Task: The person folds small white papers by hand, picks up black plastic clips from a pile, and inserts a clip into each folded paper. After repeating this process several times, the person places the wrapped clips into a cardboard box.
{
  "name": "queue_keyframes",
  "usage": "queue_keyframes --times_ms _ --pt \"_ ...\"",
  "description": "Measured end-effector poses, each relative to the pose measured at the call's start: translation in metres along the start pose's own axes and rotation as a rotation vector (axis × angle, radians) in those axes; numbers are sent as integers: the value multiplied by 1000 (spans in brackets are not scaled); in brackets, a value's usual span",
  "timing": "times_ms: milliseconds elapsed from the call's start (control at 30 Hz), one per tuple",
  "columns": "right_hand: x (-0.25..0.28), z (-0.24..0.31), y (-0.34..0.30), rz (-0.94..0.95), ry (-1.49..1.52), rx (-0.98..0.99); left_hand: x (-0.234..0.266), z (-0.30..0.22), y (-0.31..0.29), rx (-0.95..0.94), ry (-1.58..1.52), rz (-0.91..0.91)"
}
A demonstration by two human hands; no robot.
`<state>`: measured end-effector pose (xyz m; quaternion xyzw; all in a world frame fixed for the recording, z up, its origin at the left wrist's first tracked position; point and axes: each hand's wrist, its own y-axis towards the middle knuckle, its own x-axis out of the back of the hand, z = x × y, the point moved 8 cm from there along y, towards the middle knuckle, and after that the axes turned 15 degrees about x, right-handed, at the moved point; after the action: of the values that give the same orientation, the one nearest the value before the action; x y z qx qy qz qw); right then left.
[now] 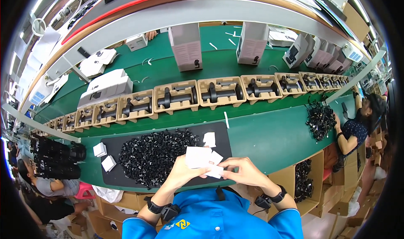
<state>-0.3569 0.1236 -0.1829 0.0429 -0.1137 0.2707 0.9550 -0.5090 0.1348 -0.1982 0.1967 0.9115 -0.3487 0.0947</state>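
Observation:
My left hand (184, 171) is closed around a stack of white cards (198, 157), held up near the edge of the bench. The fingers of my right hand (242, 170) pinch a white card (215, 171) at the lower right of that stack. Another small white piece (216, 158) sticks out between the two hands. Left of my hands, a big heap of small black parts (155, 157) spreads over a dark mat (111, 144). Beyond my left hand, a white card (209, 139) lies on the mat's far right part.
Two small white stacks (108, 163) sit at the mat's left. Behind it runs a row of brown moulded trays (174, 96) holding black devices. White boxes (185, 49) stand farther back. At right, a person (357, 123) reaches to a pile of black cables (320, 121); cardboard boxes (282, 178) stand below.

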Motion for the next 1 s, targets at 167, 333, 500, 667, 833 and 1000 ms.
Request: queue_keyframes --times_ms 167,333,500,667,833,1000 --pt "11 -24 6 -69 21 38 -8 -6 18 13 201 19" --pt "15 -35 12 -117 -10 203 -8 -7 37 -38 467 -167" --pt "33 -55 5 -84 -161 144 -39 -22 65 -379 826 -116" --pt "175 -102 25 -354 -295 23 39 -1 99 -142 185 -414" --pt "361 -165 15 -827 -1419 -19 71 11 90 -3 144 -488" --pt "393 -262 59 -463 -1629 -389 62 0 81 41 271 -640"
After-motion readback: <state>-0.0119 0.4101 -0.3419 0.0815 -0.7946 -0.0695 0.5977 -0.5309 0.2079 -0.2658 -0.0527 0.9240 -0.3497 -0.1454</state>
